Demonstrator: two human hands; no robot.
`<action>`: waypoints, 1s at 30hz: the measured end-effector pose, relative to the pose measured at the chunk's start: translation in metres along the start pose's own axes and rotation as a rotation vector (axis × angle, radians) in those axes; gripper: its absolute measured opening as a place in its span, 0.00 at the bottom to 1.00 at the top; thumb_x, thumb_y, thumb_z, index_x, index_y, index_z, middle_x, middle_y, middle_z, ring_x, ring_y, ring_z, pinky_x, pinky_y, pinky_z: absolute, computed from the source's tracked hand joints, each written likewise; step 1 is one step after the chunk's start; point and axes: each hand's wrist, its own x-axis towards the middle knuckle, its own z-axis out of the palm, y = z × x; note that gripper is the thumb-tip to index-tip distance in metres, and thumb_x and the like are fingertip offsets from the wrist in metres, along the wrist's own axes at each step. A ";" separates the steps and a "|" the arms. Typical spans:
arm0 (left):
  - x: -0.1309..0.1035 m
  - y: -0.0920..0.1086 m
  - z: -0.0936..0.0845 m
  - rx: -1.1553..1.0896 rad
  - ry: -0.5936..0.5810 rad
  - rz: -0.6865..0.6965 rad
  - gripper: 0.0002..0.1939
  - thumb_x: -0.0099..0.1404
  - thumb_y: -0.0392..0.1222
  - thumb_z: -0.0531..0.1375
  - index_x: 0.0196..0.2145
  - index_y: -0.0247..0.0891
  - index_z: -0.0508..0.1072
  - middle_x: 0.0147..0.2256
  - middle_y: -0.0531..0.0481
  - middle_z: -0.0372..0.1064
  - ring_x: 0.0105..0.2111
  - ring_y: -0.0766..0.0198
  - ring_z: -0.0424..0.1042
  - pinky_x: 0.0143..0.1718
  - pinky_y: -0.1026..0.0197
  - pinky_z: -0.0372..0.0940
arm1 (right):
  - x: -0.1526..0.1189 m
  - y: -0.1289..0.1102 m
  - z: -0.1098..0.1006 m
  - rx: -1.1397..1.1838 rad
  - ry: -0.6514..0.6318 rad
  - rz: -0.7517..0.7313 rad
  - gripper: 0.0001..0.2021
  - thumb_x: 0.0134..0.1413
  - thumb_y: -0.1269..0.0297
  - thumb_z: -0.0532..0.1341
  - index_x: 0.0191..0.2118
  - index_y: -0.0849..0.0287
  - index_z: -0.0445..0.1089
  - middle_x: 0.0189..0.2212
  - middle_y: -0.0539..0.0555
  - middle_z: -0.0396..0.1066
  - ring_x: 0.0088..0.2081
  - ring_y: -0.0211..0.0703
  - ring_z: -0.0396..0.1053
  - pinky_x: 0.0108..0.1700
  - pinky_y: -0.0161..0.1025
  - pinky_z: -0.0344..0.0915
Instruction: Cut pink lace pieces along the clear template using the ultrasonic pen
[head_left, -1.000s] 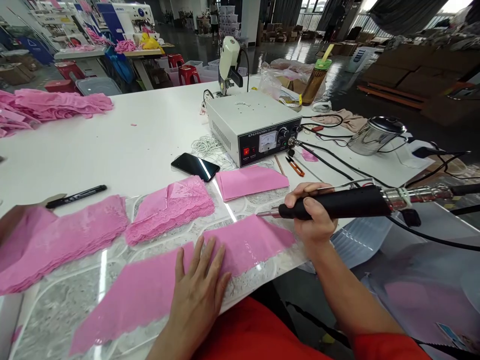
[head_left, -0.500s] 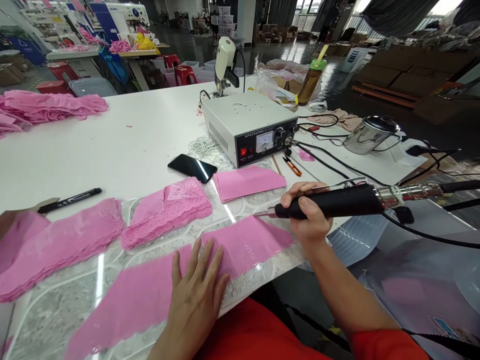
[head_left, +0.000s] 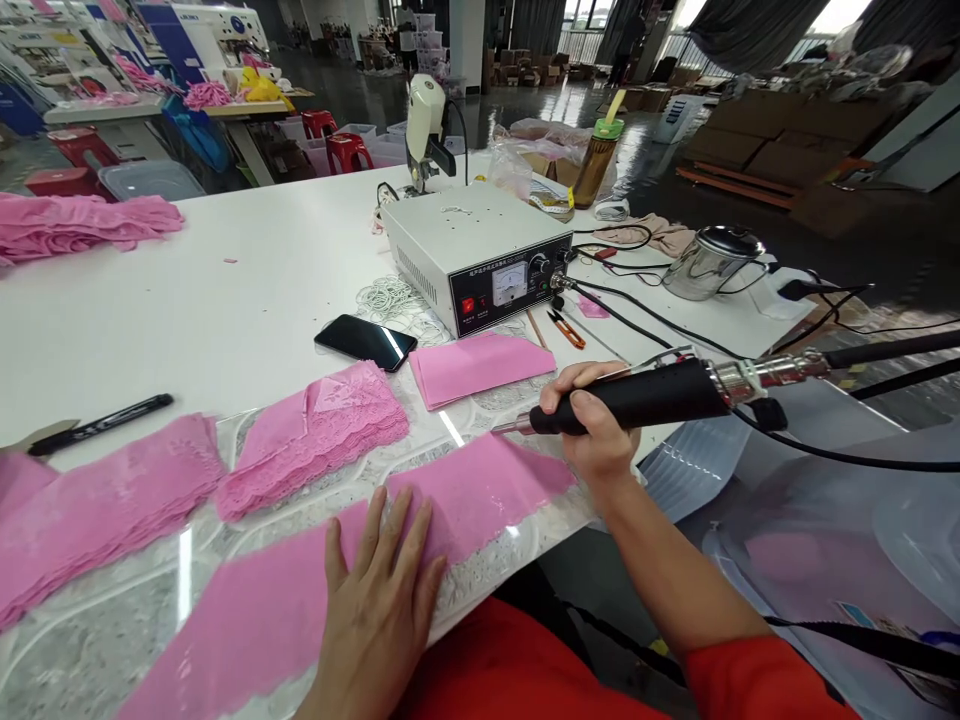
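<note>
My left hand (head_left: 382, 590) lies flat, fingers spread, on a long strip of pink fabric (head_left: 262, 610) near the table's front edge. In my right hand (head_left: 592, 420) is a black handheld tool (head_left: 652, 395), its metal tip (head_left: 512, 426) pointing left and touching or very close to the upper edge of the fabric. Behind the strip lie a stack of pink lace pieces (head_left: 322, 435), smooth pink pieces (head_left: 480, 368) and a larger pink stack (head_left: 120, 500) at the left. A cable runs from the tool off to the right.
A metal control box (head_left: 476, 225) stands behind the pink pieces. A phone (head_left: 365, 341), a black marker (head_left: 105, 424), orange snips (head_left: 566, 330), a glass jar (head_left: 714, 265) and a brown bottle (head_left: 598, 165) are on the white table. A plastic bin (head_left: 810, 560) sits lower right.
The whole view has shifted slightly, so most things appear farther left. Both hands keep the same pose, and the tool tip stays at the fabric's upper edge.
</note>
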 end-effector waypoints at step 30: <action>0.005 0.008 0.000 -0.175 0.052 -0.154 0.18 0.70 0.44 0.52 0.56 0.38 0.69 0.56 0.38 0.66 0.61 0.44 0.59 0.63 0.35 0.40 | -0.009 -0.054 -0.062 -0.072 0.083 0.039 0.05 0.42 0.66 0.65 0.30 0.56 0.71 0.26 0.48 0.69 0.22 0.36 0.66 0.24 0.39 0.64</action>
